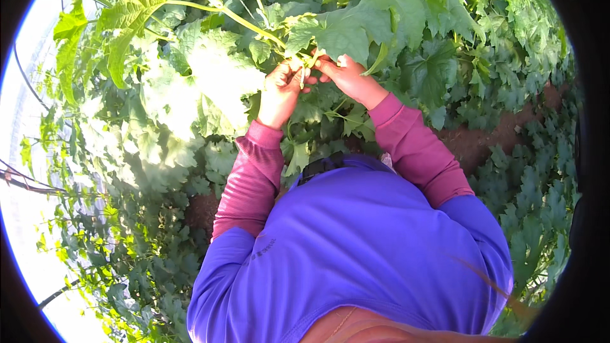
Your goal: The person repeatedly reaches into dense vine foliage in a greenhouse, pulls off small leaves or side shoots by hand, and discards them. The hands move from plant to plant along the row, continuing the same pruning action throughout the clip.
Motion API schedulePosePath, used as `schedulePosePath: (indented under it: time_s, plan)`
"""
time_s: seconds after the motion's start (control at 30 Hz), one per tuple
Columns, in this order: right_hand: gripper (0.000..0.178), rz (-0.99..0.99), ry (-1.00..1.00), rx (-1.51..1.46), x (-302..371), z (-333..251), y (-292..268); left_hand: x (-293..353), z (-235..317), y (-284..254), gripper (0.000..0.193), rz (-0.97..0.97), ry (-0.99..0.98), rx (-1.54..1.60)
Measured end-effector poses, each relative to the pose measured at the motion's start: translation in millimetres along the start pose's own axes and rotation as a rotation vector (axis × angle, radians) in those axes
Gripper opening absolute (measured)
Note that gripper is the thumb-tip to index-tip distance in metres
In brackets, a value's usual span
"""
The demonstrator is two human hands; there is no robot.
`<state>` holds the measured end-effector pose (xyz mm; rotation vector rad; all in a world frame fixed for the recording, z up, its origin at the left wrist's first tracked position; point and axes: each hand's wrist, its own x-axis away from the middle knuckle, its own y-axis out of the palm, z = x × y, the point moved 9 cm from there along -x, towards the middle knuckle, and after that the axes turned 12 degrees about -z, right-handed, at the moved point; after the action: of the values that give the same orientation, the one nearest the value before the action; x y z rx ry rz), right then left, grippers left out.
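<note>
dense green foliage [438, 73] is filling the background, with sunlight bleaching the leaves at left and brown soil [502, 132] showing at right. at upper center, a vine stem [248, 24] is slanting in from the left, its lower end reaching the left hand [278, 95], whose fingers are pinching it. the right hand [352, 82] is meeting it there beside a broad lobed leaf [346, 33], its exact finger hold too obscured to tell.

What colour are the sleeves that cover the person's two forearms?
The sleeves are purplish pink; they show best in the head view.
</note>
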<state>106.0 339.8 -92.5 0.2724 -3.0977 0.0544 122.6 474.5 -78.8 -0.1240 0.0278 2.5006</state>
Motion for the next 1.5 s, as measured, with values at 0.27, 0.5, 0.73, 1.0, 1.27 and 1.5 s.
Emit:
schedulePosePath:
  time_s: [0.27, 0.5, 0.73, 1.0, 1.27, 1.5]
  plan:
    - [0.021, -0.408, -0.031, 0.048, -8, -17, 12, 9, -18, -8, 0.019, -0.171, 0.038, 0.070]
    - [0.017, -0.282, 0.012, -0.074, -58, 53, 19, 3, -45, -36, 0.025, -0.142, -0.064, 0.311]
    - [0.016, -0.148, 0.012, -0.170, -62, 74, 8, 8, -16, -32, 0.016, -0.116, 0.004, 0.004]
    - [0.019, -0.009, 0.077, -0.332, -30, 131, -4, 7, -13, -22, 0.031, -0.028, 0.122, -0.251]
    - [0.025, 0.108, 0.065, -0.558, 19, 126, 7, 5, 29, 5, 0.028, 0.065, 0.305, -0.103]
    - [0.023, -0.697, 0.365, 0.145, 69, 133, 103, 0, 12, -7, 0.026, -0.007, 0.251, -0.053]
